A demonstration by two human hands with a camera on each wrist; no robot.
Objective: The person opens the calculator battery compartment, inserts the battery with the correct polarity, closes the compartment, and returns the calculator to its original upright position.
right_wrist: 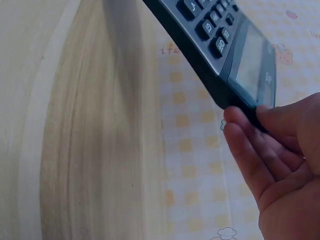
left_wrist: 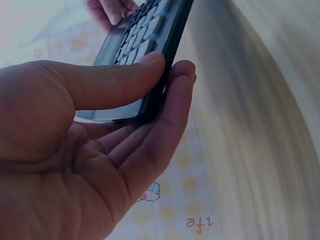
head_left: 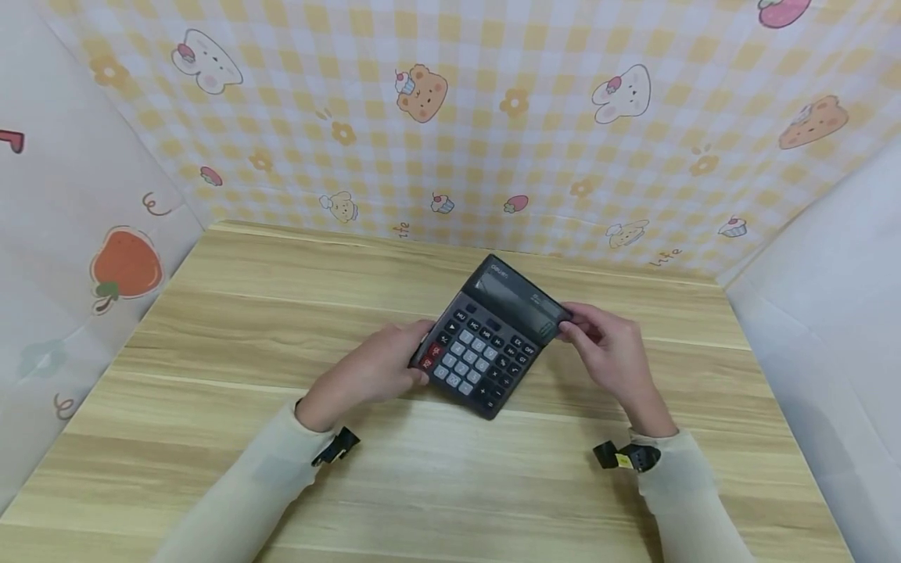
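Observation:
Between the two hands a dark desk calculator [head_left: 486, 336] with grey, black and red keys is held at a slant, its display end pointing to the back. My left hand [head_left: 383, 361] grips its left edge, thumb on the top face and fingers underneath, as the left wrist view shows on the calculator [left_wrist: 150, 37]. At the display's right corner my right hand [head_left: 608, 344] pinches the edge between thumb and fingers. In the right wrist view the calculator [right_wrist: 220, 55] stands off the table, with a shadow below it.
The wooden table [head_left: 450, 485] runs up to a yellow checked cloth [head_left: 464, 156] with cartoon prints at the back. White printed cloth [head_left: 63, 234] hangs on the left, and a white cloth [head_left: 823, 258] on the right. Each wrist wears a small black camera [head_left: 338, 447].

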